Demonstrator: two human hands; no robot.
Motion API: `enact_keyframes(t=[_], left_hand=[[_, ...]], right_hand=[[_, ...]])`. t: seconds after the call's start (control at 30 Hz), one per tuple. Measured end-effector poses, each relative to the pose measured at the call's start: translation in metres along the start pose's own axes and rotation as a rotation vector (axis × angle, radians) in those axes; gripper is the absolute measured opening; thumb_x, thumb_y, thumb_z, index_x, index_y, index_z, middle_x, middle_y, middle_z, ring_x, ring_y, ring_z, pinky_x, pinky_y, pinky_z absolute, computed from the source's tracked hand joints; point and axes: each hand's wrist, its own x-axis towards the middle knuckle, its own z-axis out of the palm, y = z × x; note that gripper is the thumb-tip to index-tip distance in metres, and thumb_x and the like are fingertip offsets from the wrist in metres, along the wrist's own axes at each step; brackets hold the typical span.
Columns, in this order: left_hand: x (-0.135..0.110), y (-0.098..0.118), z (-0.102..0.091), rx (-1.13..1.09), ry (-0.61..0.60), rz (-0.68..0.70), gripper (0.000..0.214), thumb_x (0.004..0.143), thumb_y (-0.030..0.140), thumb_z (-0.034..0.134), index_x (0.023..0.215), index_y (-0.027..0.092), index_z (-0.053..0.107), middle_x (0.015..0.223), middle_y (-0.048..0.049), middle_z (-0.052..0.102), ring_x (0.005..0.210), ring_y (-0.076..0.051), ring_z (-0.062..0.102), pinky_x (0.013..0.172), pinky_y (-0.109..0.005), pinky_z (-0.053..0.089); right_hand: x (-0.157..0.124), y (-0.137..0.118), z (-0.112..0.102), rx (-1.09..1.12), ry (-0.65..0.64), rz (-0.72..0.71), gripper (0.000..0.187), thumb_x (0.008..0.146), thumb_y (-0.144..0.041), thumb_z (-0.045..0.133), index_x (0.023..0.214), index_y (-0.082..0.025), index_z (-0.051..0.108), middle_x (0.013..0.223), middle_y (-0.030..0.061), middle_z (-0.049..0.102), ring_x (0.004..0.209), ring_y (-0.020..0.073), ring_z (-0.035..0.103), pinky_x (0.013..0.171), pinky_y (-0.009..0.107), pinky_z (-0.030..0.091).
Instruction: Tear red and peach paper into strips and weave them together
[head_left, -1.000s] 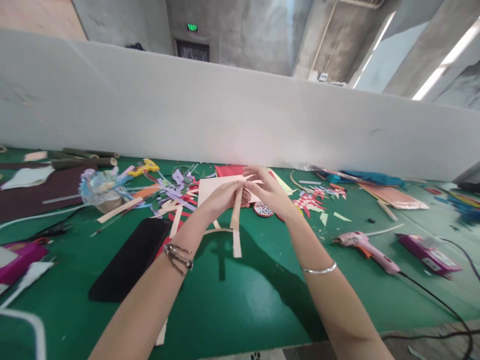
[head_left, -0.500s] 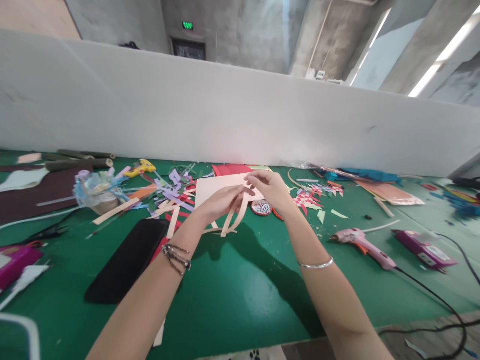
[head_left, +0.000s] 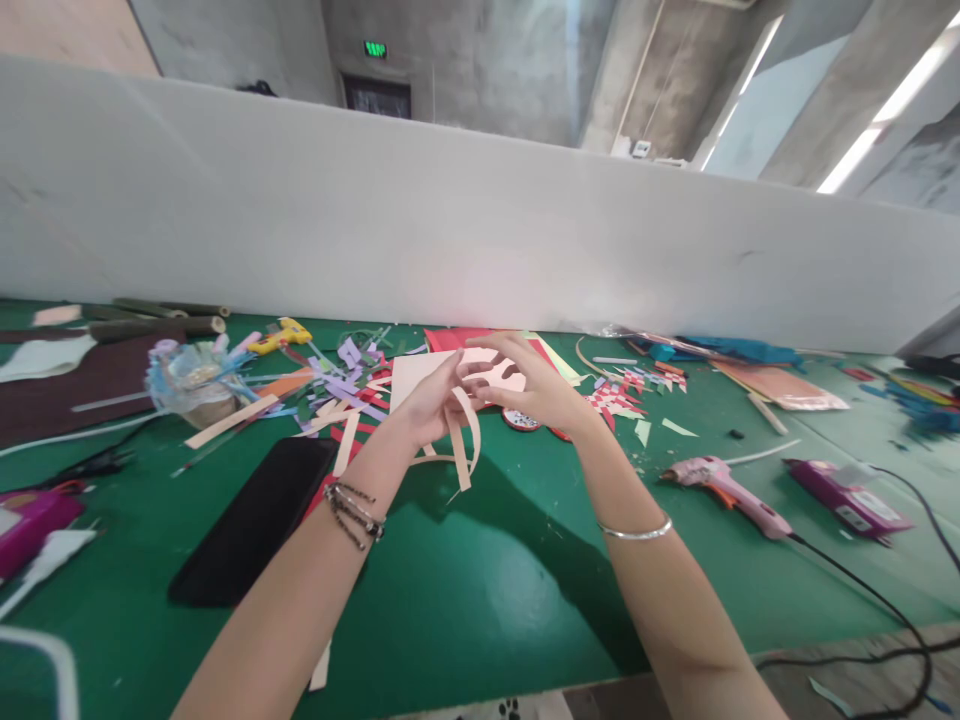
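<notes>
My left hand [head_left: 431, 405] is closed, pinching cream paper strips [head_left: 459, 455] that hang below its fingers, one of them bent into a loop. The exact grip is partly hidden behind the fingers. Close beside it on the right, my right hand [head_left: 544, 385] has its fingers spread and curved, with nothing visible held in them. Behind both hands lies a pale pink paper sheet [head_left: 409, 372], partly covered by them. Under the right hand, a round tin of small beads [head_left: 520, 420] is half hidden.
A black phone [head_left: 255, 520] lies left of my forearm. Purple paper scraps [head_left: 349, 380] and a yellow glue gun [head_left: 283, 335] are behind it. To the right are red-and-white scraps [head_left: 619, 395], a pink glue gun [head_left: 731, 490] and a magenta box [head_left: 847, 497] with cables.
My right hand's fingers have spread apart and shifted slightly left. The strips have turned, and their loop now hangs rounder beneath my left hand.
</notes>
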Motion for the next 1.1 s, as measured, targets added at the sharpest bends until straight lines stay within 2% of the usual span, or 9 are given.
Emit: enact_keyframes(t=[0.17, 0.4, 0.5, 0.6, 0.73, 0.83, 0.93, 1.0, 1.1], left_hand=[[-0.001, -0.001, 0.002, -0.048, 0.006, -0.065, 0.047, 0.09, 0.047, 0.028, 0.069, 0.013, 0.054, 0.051, 0.0, 0.051, 0.03, -0.008, 0.045, 0.031, -0.019, 0.037], [0.004, -0.004, -0.001, -0.025, -0.014, -0.088, 0.05, 0.09, 0.049, 0.028, 0.064, 0.014, 0.052, 0.048, 0.0014, 0.049, 0.03, -0.006, 0.042, 0.029, -0.017, 0.032], [0.005, -0.005, -0.002, -0.028, -0.026, -0.109, 0.053, 0.088, 0.052, 0.028, 0.058, 0.014, 0.049, 0.041, 0.0033, 0.042, 0.029, -0.005, 0.037, 0.029, -0.015, 0.029], [0.002, -0.005, 0.001, 0.013, -0.071, -0.125, 0.055, 0.083, 0.059, 0.035, 0.054, 0.015, 0.047, 0.038, 0.0049, 0.037, 0.03, -0.005, 0.033, 0.03, -0.015, 0.026], [-0.005, -0.005, 0.007, 0.311, -0.077, 0.004, 0.04, 0.075, 0.053, 0.053, 0.067, 0.014, 0.058, 0.057, -0.0008, 0.058, 0.053, -0.012, 0.056, 0.047, -0.021, 0.041], [-0.007, -0.006, 0.007, 0.514, -0.166, 0.053, 0.033, 0.071, 0.046, 0.061, 0.078, 0.014, 0.062, 0.074, -0.0043, 0.064, 0.07, -0.016, 0.061, 0.061, -0.025, 0.045], [-0.007, -0.006, 0.002, 0.53, -0.21, 0.082, 0.035, 0.074, 0.049, 0.058, 0.078, 0.014, 0.06, 0.07, -0.0025, 0.061, 0.057, -0.011, 0.056, 0.057, -0.024, 0.044], [-0.007, -0.004, 0.0, 0.505, -0.215, 0.143, 0.035, 0.077, 0.05, 0.054, 0.081, 0.015, 0.058, 0.059, 0.0025, 0.054, 0.045, -0.006, 0.047, 0.048, -0.021, 0.039], [-0.009, 0.0, -0.001, 0.504, -0.231, 0.208, 0.031, 0.08, 0.046, 0.053, 0.087, 0.016, 0.057, 0.05, 0.007, 0.043, 0.038, -0.003, 0.035, 0.041, -0.017, 0.032]], right_hand=[[0.002, -0.001, 0.007, -0.084, -0.029, -0.067, 0.024, 0.078, -0.03, 0.06, 0.101, -0.022, 0.062, 0.097, 0.0056, 0.046, 0.1, 0.0202, 0.045, 0.088, 0.036, 0.038], [0.004, -0.005, 0.012, 0.005, -0.05, -0.102, 0.017, 0.081, -0.023, 0.053, 0.095, -0.018, 0.064, 0.092, 0.005, 0.052, 0.088, 0.0158, 0.049, 0.078, 0.031, 0.041], [0.006, -0.003, 0.016, -0.018, 0.022, -0.107, 0.014, 0.08, -0.017, 0.052, 0.087, -0.017, 0.064, 0.082, 0.003, 0.057, 0.075, 0.0132, 0.05, 0.067, 0.026, 0.041], [0.008, 0.002, 0.018, -0.074, 0.165, -0.126, 0.013, 0.079, -0.013, 0.05, 0.079, -0.017, 0.062, 0.072, 0.0014, 0.058, 0.065, 0.0116, 0.048, 0.06, 0.024, 0.039], [0.007, 0.009, 0.015, -0.303, 0.377, -0.121, 0.008, 0.075, -0.013, 0.051, 0.071, -0.017, 0.057, 0.068, 0.0011, 0.054, 0.064, 0.0129, 0.047, 0.059, 0.025, 0.036], [0.005, 0.011, 0.01, -0.378, 0.421, -0.106, 0.008, 0.074, -0.013, 0.05, 0.069, -0.018, 0.054, 0.069, 0.0009, 0.052, 0.064, 0.0127, 0.046, 0.06, 0.024, 0.036], [0.003, 0.011, 0.005, -0.343, 0.469, -0.079, 0.009, 0.075, -0.013, 0.047, 0.069, -0.018, 0.052, 0.069, -0.0001, 0.05, 0.062, 0.0115, 0.045, 0.059, 0.024, 0.036], [0.002, 0.01, 0.002, -0.309, 0.49, -0.065, 0.009, 0.075, -0.013, 0.047, 0.07, -0.019, 0.051, 0.068, -0.0007, 0.05, 0.061, 0.0111, 0.045, 0.059, 0.024, 0.037], [0.002, 0.01, -0.001, -0.247, 0.495, -0.052, 0.007, 0.076, -0.015, 0.047, 0.071, -0.018, 0.052, 0.067, -0.0009, 0.051, 0.061, 0.0112, 0.046, 0.06, 0.024, 0.037]])
